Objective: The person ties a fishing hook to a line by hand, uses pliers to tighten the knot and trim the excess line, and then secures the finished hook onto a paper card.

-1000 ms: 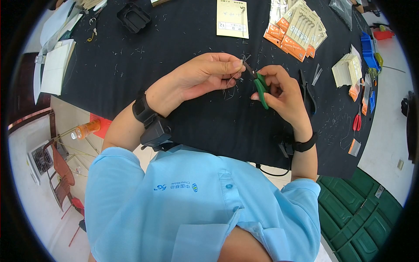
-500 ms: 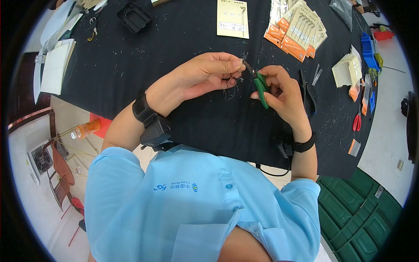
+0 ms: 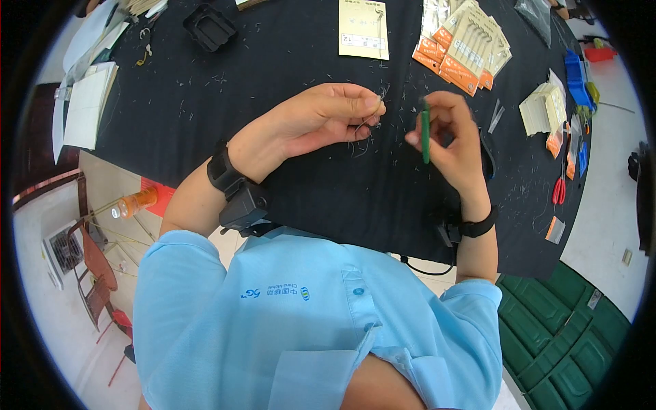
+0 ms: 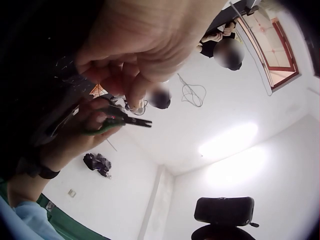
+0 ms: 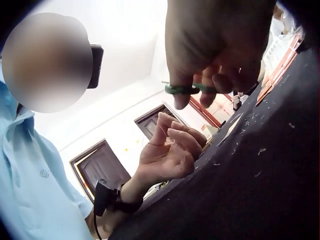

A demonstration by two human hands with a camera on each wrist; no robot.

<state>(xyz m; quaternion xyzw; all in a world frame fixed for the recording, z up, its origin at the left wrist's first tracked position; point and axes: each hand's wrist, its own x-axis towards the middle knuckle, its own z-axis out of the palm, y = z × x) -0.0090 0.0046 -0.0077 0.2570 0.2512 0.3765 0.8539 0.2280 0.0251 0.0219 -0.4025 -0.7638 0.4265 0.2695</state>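
Note:
Between the thumb and index finger of my left hand [image 3: 328, 113] is pinched a thin fishing line [image 3: 365, 145], with ends looping below the fingers and a short tuft past the fingertips. Whether a hook is tied on it I cannot tell. My right hand [image 3: 454, 140] grips small green-handled scissors [image 3: 426, 137], fingers and thumb in the handles. In the left wrist view the scissors' short dark blades [image 4: 139, 121] point away from the right hand. A gap separates the two hands. From the right wrist side, the left hand [image 5: 170, 152] shows its curled fingers.
Ahead lie a cream packet [image 3: 362, 31] and fanned fishing hook packets [image 3: 471, 55]. A black tray [image 3: 210, 27] sits far left. Black-handled pliers [image 3: 488, 154] are partly behind the right hand. Red-handled scissors [image 3: 559, 193] and a cream card stack [image 3: 536, 115] lie right. Line clippings dot the black cloth.
My right hand has drawn the scissors rightward, away from the left fingertips, and turned them more upright. The left hand keeps its pinch on the line in nearly the same place.

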